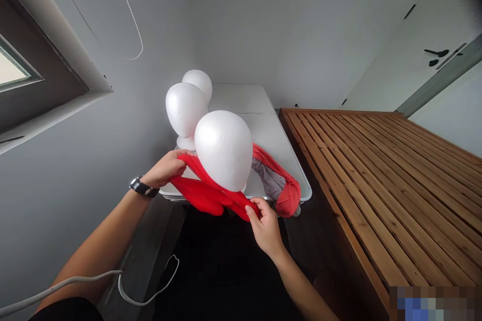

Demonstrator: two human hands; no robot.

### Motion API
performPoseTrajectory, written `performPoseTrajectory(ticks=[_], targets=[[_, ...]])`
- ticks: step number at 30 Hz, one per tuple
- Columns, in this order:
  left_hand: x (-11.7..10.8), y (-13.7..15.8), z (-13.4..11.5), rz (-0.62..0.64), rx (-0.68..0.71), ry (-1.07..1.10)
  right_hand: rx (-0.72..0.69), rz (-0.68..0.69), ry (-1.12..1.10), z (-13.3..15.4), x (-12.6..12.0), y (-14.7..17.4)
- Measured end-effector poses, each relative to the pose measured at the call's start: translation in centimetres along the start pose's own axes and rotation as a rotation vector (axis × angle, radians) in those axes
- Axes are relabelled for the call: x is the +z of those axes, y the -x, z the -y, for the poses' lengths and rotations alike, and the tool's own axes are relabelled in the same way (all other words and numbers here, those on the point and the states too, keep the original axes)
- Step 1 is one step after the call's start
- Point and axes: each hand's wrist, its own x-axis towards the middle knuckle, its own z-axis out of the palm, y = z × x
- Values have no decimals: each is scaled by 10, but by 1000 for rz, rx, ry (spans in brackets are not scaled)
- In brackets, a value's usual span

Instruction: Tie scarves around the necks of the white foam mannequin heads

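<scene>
A bright red cloth (203,195) is stretched between my two hands, close in front of a white foam mannequin head (224,148). My left hand (165,168), with a dark watch on its wrist, is closed on the cloth's left end. Fingers and thumb of my right hand (265,225) pinch its right end, low by the table's front edge. The cloth passes across the near lower side of the head; whether it touches is hard to tell. Right of the head lie a coral-red cloth (289,198) and a grey one (271,180), bunched together.
Two more white foam heads, a nearer one (184,108) and a farther one (199,83), stand at the back left of the white table (241,98). A slatted wooden bed frame (369,170) runs along the right. A white cable (128,296) hangs at lower left.
</scene>
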Motion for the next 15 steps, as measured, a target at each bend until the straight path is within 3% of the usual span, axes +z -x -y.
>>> performPoseTrajectory(ticks=[3, 5, 8, 10, 13, 15], targets=[[-1, 8, -5, -147, 79, -640, -4, -22, 21, -2, 0, 1], [-1, 17, -11, -50, 103, -809, -11, -11, 33, -2, 0, 2], [7, 40, -16, 175, 113, -759, -137, -54, 101, 8, -4, 1], [16, 60, -18, 244, 132, -708, -302, -138, 156, 23, -9, -5], [32, 93, -27, 385, 205, -530, -521, -203, 176, 60, -16, -24], [45, 111, -38, 512, 260, -422, -589, -185, 187, 91, -15, -43]])
